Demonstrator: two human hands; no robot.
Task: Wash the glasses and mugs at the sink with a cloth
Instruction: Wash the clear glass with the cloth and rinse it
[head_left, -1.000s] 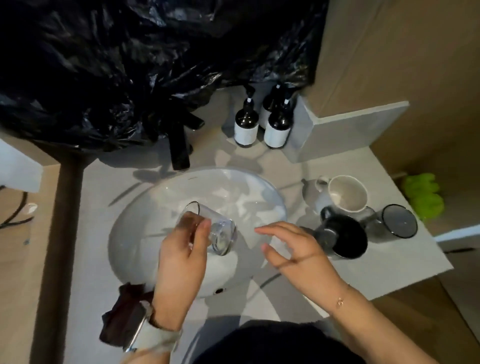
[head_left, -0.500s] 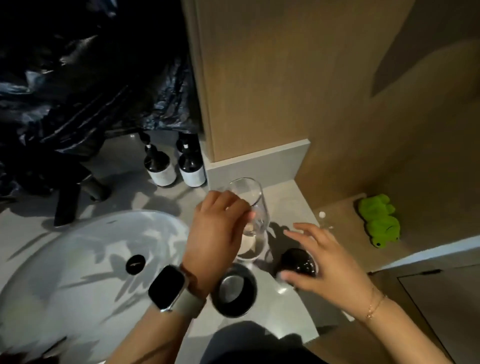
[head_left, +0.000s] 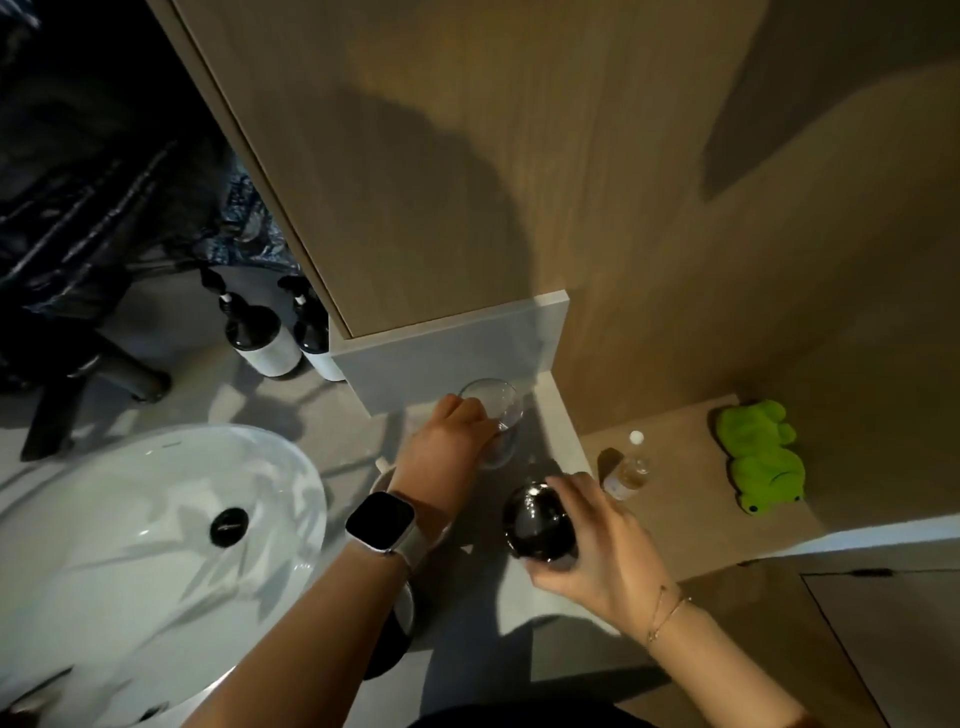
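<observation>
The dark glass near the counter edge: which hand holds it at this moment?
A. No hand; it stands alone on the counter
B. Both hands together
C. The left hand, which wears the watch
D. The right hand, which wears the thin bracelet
D: the right hand curls its fingers round the dark glass, while the left hand holds the clear glass farther back.

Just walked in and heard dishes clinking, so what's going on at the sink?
A person is handling drinkware on the counter to the right of the white sink. Their left hand, with a smartwatch on the wrist, holds a clear glass close to the grey ledge at the back. Their right hand grips a dark glass near the counter's front. No cloth is in either hand, and nothing is in the sink bowl.
</observation>
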